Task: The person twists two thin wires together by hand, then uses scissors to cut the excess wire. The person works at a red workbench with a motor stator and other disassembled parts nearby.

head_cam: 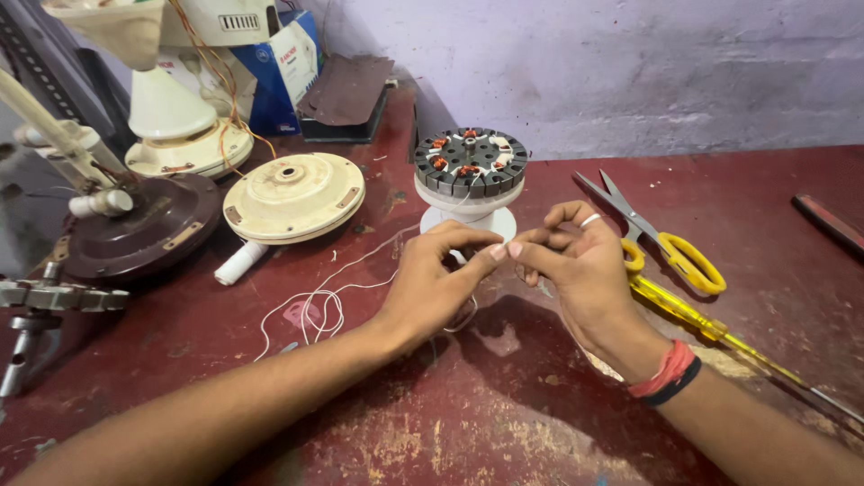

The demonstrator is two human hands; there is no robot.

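Just before the stator (471, 164), left hand (430, 286) and right hand (576, 270), each grip pinched shut on white thread (317, 301) between fingertips

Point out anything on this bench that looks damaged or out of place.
The red table has paint worn off in patches near the front edge. White thread lies in loose loops beside the left hand. Nothing else stands out.
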